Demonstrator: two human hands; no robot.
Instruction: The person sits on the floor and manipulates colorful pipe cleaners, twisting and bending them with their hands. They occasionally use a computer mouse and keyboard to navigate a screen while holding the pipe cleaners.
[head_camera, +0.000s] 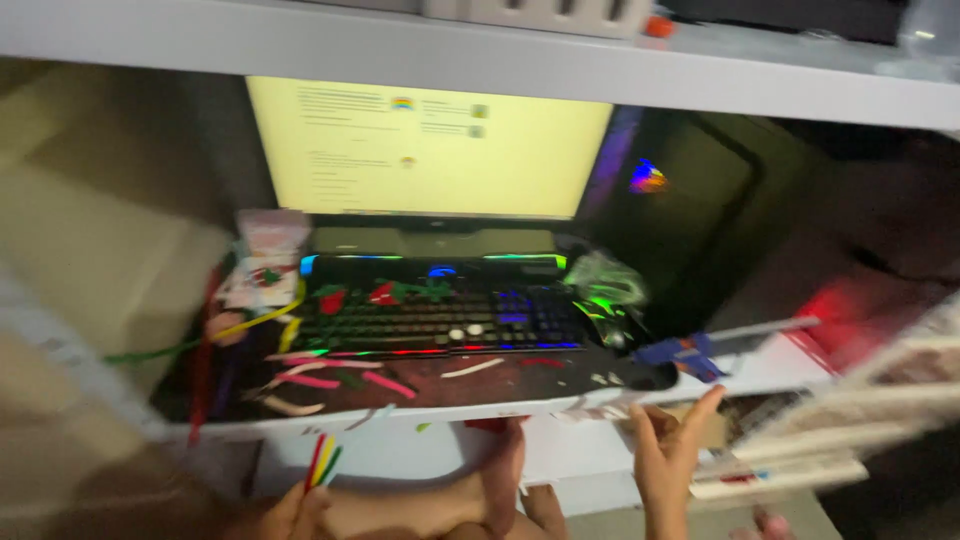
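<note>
Ahead — keyboard (440, 315), scattered pipe cleaners (330, 382).

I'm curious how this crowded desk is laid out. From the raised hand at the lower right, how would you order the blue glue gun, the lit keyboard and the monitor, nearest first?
From the right hand, in the head view:
1. Blue glue gun, just above the fingertips, on the desk's front right.
2. Lit keyboard, up and to the left, mid-desk.
3. Monitor, farthest, at the back under the shelf.
</note>
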